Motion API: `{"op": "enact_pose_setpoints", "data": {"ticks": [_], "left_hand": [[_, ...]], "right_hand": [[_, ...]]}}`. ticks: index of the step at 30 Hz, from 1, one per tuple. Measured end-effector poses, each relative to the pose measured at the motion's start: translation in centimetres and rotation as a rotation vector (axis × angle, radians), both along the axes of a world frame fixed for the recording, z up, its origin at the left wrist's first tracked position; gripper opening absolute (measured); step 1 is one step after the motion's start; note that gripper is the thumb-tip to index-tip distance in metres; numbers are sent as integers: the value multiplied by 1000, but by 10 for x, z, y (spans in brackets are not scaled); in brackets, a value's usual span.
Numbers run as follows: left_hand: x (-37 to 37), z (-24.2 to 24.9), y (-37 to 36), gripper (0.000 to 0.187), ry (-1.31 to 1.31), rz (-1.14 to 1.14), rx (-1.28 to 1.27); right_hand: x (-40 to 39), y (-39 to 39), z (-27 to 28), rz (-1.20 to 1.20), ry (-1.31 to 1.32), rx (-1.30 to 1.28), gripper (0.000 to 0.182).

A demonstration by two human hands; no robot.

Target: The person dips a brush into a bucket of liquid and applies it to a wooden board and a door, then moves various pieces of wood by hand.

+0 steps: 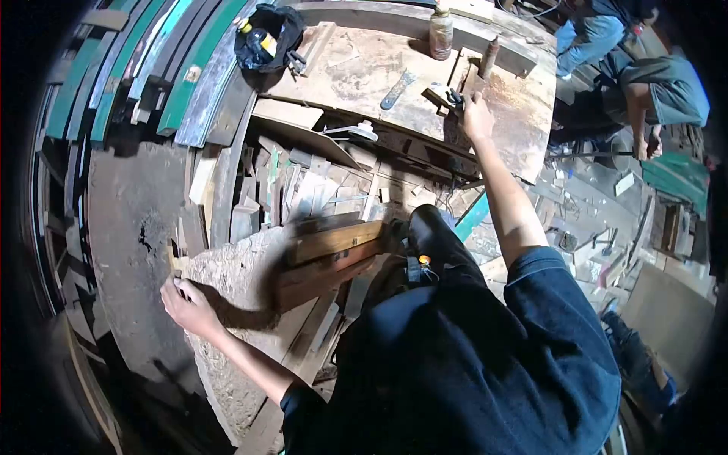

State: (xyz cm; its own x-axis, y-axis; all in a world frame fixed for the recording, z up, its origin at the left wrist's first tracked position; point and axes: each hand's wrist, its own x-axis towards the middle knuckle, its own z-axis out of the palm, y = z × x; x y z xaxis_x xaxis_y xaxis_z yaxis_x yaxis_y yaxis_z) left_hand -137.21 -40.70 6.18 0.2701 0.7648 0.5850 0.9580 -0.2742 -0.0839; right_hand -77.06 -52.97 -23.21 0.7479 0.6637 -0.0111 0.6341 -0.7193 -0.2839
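At the far right of the workbench, my right hand (477,121) is closed round a dark-handled tool (453,98) whose kind I cannot make out. A putty knife (398,89) with a blue handle lies left of it, and a brown wooden peg-like piece (490,59) stands just beyond. My left hand (189,305) is low on the left, its fingers curled at the edge of a rough pale board (235,262). A thin wood strip (173,256) shows just above those fingers; what they grip, if anything, is hidden.
A dusty jar (440,32) and a black bag (267,38) with bottles stand on the workbench (341,57). Stacked painted planks (199,72) fill the upper left. Reddish wood blocks (334,254) lie by my legs; offcuts litter the floor. Other people (663,91) are at right.
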Motion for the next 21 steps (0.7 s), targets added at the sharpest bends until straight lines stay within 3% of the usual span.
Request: {"op": "enact_pose_setpoints", "data": {"ticks": [8, 10, 12, 14, 16, 18, 21], "left_hand": [[-2, -1, 1, 22, 54, 6, 18], [-2, -3, 1, 22, 45, 9, 29], [-3, -4, 2, 21, 53, 23, 28], [-1, -3, 1, 21, 50, 30, 17], [2, -2, -1, 20, 32, 42, -14], [-1, -5, 1, 21, 58, 49, 29], [12, -1, 1, 22, 36, 83, -7]], "right_hand": [[-4, 4, 12, 42, -118, -14, 45], [-23, 6, 21, 209, -309, 312, 45], [-60, 19, 32, 428, -207, 402, 48], [-91, 39, 23, 682, -168, 320, 48], [-119, 67, 16, 853, -97, 428, 48], [-134, 100, -14, 953, 44, 312, 52], [-146, 139, -42, 1042, 34, 290, 56]]}}
